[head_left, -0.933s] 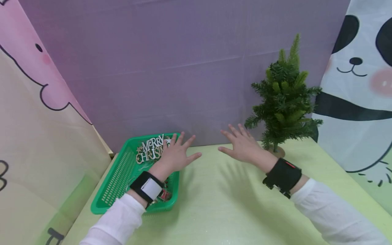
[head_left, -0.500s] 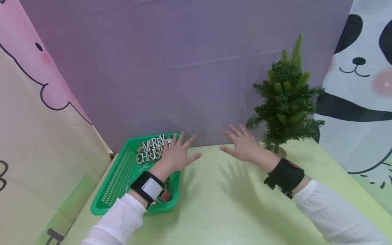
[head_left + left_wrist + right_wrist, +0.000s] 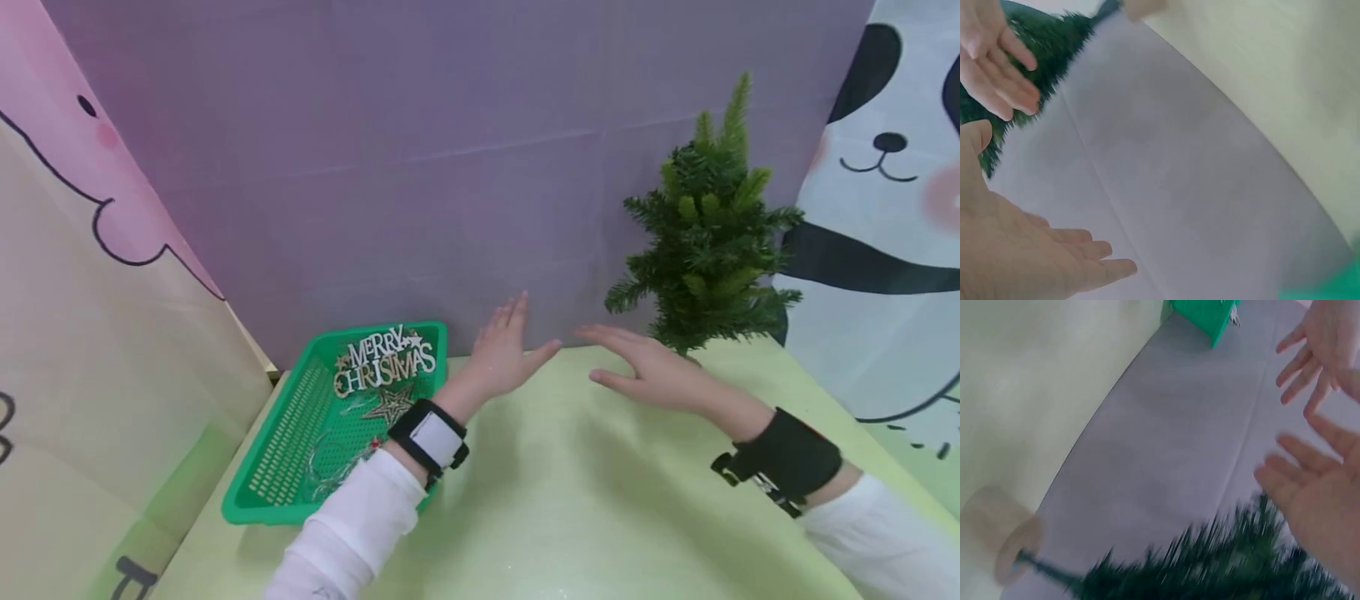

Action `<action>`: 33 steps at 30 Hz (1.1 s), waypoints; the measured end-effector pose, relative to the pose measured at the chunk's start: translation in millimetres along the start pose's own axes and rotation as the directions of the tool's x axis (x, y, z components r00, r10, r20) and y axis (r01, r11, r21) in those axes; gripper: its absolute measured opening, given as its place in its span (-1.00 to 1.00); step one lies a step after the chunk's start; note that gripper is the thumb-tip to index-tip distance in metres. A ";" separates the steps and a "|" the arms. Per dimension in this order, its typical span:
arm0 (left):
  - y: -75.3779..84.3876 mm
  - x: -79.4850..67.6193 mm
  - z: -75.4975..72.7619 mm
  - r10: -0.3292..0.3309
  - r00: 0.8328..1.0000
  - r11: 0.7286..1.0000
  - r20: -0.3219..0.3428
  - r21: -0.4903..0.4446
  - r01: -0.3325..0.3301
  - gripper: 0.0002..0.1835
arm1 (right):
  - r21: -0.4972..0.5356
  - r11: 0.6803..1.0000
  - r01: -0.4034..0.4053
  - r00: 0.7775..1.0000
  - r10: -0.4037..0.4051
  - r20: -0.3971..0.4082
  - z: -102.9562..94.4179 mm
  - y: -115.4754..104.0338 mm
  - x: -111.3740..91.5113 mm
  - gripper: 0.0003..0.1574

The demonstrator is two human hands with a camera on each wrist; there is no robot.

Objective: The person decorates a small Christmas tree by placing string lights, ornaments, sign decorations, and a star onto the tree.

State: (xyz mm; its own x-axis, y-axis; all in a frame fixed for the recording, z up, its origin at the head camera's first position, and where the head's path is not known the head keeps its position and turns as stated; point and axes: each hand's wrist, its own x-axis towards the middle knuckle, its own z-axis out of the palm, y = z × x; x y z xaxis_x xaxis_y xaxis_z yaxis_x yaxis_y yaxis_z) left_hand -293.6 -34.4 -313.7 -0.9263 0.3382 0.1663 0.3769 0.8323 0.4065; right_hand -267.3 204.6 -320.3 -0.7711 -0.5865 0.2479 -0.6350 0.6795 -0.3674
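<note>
A small artificial Christmas tree with dark green needles and lighter, yellow-green tips [image 3: 708,242] stands upright near the back right corner of the pale yellow-green desk [image 3: 525,517], on a round tan base [image 3: 1019,550] that is mostly hidden from the head view by the right hand [image 3: 652,367]. That hand is in front of the tree's lower left side, raised off the surface, its fingers extended toward the middle of the back edge and the thumb held apart below them; it holds nothing. Facing it across a gap is the left hand [image 3: 501,358], also raised and holding nothing, its fingers nearly straight and close together, the thumb spread toward the right hand. The left hand is just past the right rim of a bright green rectangular basket of perforated plastic [image 3: 292,408], which sits near the left edge of the desk, its far end by the back edge. In the basket's far end lies a white and tan cut-out "MERRY CHRISTMAS" sign [image 3: 385,364], with a brownish five-pointed star [image 3: 390,406] in front of it and clear, crinkled wrapping [image 3: 326,471] nearer the front. Each wrist wears a black strap below a white sleeve [image 3: 352,533]. A purple-grey cloth [image 3: 390,167] rises behind the back edge, with a panda-printed curtain [image 3: 862,333] at the right and a pink-figured one [image 3: 97,192] at the left.
</note>
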 end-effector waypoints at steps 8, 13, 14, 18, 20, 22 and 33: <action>44.5 19.4 36.0 -0.003 1.000 0.925 -0.010 -0.381 -0.002 0.02 | 0.260 0.966 0.014 0.979 -0.066 0.190 -25.2 36.5 -41.7 -0.53; 53.9 28.0 62.9 -0.038 0.998 0.773 0.059 -0.631 0.067 0.01 | 0.384 0.923 0.016 0.950 -0.134 0.282 -34.4 52.9 -61.2 -0.58; 55.7 29.7 67.3 -0.047 0.996 0.737 0.078 -0.670 0.087 0.01 | 0.415 0.910 0.020 0.948 -0.149 0.280 -36.4 56.3 -64.7 -0.57; 66.3 37.5 82.4 -0.069 0.987 0.580 0.142 -0.800 0.155 -0.05 | 0.611 0.790 0.054 0.958 -0.214 0.192 -43.6 74.2 -75.7 -0.52; 74.5 40.4 88.6 -0.058 0.984 0.477 0.168 -0.861 0.175 -0.09 | 0.726 0.678 0.117 0.957 -0.273 0.101 -46.2 85.6 -79.0 -0.51; 83.9 41.6 94.4 -0.031 0.979 0.356 0.203 -0.913 0.201 -0.13 | 0.842 0.514 0.167 0.945 -0.327 0.012 -47.7 97.7 -82.0 -0.49; 126.2 31.3 111.6 0.115 0.932 -0.138 0.344 -0.924 0.357 -0.34 | 0.923 0.362 -0.132 0.957 -0.195 0.213 -31.3 165.3 -107.4 -0.41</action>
State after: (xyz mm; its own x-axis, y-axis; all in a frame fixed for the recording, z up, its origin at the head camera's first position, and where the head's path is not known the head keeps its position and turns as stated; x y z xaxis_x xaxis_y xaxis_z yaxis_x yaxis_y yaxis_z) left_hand -275.1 130.2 -357.4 -0.8204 0.5617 -0.1070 -0.3822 -0.3995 0.8333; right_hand -291.0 393.7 -379.6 -0.6045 -0.7878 0.1180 -0.0851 -0.0835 -0.9929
